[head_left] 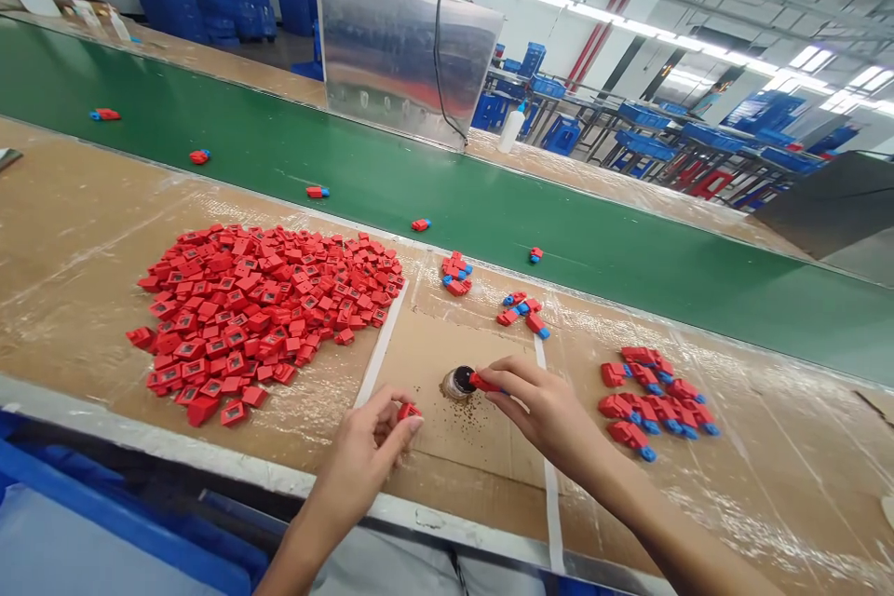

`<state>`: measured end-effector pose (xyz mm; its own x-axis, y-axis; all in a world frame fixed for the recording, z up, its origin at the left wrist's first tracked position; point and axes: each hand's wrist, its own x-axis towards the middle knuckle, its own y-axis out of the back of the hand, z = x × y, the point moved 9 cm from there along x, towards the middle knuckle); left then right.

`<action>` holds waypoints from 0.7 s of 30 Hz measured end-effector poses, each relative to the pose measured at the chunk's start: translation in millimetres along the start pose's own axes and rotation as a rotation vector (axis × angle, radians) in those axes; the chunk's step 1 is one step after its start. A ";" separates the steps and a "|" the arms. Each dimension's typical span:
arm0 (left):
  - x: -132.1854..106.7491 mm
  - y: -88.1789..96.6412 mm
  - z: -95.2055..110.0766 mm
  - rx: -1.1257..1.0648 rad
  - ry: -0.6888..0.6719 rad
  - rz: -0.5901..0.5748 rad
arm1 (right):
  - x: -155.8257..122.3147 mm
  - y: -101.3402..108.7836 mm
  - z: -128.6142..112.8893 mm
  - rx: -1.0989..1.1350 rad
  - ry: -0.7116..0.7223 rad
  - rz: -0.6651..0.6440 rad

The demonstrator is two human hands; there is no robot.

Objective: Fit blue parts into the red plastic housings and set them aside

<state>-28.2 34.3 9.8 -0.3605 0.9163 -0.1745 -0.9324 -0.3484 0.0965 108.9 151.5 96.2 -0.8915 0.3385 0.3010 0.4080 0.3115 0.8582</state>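
In the head view, a red plastic piece [409,411] is pinched between the thumb and fingertips of the left hand [363,458]. Another red piece [485,382] is pinched by the right hand [541,402], its tip held at the mouth of a small round jar [458,383], which is set on a cardboard sheet [453,461] scattered with brown specks [469,424]. A heap of red pieces [258,317] is spread on the tabletop [70,233] to the left; red-and-blue pieces [653,400] are laid to the right.

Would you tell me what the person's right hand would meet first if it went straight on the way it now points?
The small round jar with dark contents: the red plastic part pinched in the right hand reaches its mouth, though depth is hard to judge.
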 end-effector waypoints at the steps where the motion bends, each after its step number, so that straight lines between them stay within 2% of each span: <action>1: 0.1 -6.1 -3.0 -0.051 0.016 -0.013 | -0.2 0.4 -0.7 -0.006 0.004 0.005; 4: 1.1 -22.2 -11.0 -0.190 0.053 -0.046 | 0.2 0.4 -1.6 -0.016 0.012 0.009; 10: 3.1 -41.8 -17.3 -0.280 0.087 -0.093 | 1.5 5.2 -2.4 0.018 0.006 0.032; 15: 3.6 -43.7 -15.8 -0.327 0.073 -0.145 | -5.5 10.4 -7.0 0.166 -0.091 0.080; 21: 1.8 -42.2 -13.0 -0.343 0.063 -0.191 | -16.7 -6.3 -22.9 0.327 -0.137 0.030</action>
<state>10.2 48.0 -7.3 -0.1711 0.9607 -0.2188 -0.9341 -0.2288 -0.2742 116.7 123.5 95.3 -0.8526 0.4609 0.2463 0.4947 0.5596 0.6649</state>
